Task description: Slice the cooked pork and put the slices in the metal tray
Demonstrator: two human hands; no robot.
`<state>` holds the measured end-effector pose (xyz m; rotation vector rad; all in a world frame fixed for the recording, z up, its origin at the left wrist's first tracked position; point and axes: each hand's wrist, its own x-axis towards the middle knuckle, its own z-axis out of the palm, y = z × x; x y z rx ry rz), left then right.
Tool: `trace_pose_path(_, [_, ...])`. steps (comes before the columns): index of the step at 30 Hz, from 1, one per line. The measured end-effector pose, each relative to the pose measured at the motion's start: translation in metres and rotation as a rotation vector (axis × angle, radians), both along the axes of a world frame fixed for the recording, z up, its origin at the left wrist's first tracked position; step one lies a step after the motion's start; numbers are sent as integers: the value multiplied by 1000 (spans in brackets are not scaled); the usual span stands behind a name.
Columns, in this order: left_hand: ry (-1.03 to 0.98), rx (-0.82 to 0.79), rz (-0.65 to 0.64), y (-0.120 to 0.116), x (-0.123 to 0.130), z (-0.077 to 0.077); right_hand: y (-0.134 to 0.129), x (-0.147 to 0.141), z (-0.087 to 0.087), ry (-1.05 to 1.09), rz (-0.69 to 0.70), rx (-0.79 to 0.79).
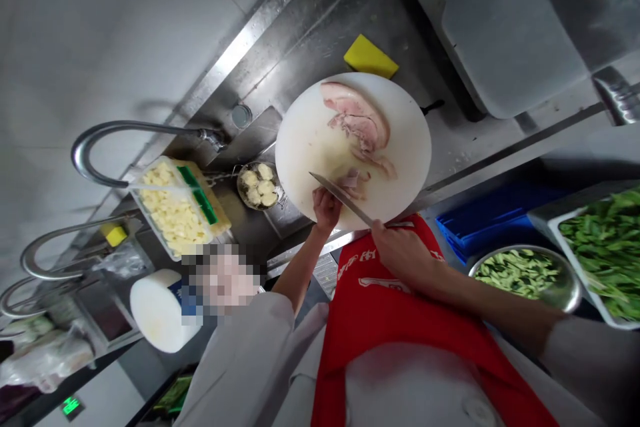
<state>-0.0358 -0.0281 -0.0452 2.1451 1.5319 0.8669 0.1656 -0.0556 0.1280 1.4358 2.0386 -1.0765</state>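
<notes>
My right hand [400,250] is wrapped round the handle of a kitchen knife [340,197], whose blade slants to the upper left over a round white cutting board [305,133]. My left hand [327,208] is closed, with curled fingers at the board's near edge, right beside the blade; whatever lies under those fingers is hidden. Small cut pieces of meat [354,181] lie just across the blade from it. Farther up the board is a larger slab of pale pink meat [357,110] with a rind, and loose strips trail from it.
A yellow sponge [371,57] sits behind the board. Left are a pan of pale round pieces [259,185], a tub of pale chunks [173,207] and a curved faucet [125,125]. Sliced green vegetables fill a metal bowl [563,293] at right, near a leafy-green crate [565,247]. Another person appears left.
</notes>
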Motion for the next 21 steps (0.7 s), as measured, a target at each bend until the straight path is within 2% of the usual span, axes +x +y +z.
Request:
trace_pose_path(4, [2,-11,44,-1,0,0,14,-10,-14,42,4,110])
trace_pose_path(9, [-36,42,-13,1,2,0,-9,12,-12,-1,24,-29])
trace_pose_path(11, [-18,25,-1,2,1,0,-7,8,-17,-3,26,-22])
trace_pose_path(13, [-10,34,12,2,1,0,12,-7,-28,28,10,44])
trace_pose_path(17, [-48,53,2,-1,1,5,65,-32,-56,163,-69,188])
trace_pose_path(19, [-66,24,9,-2,2,7,78,-28,-61,188,-78,200])
trace_pose_path(21, [-70,15,25,-3,2,7,76,-19,-55,165,-61,182])
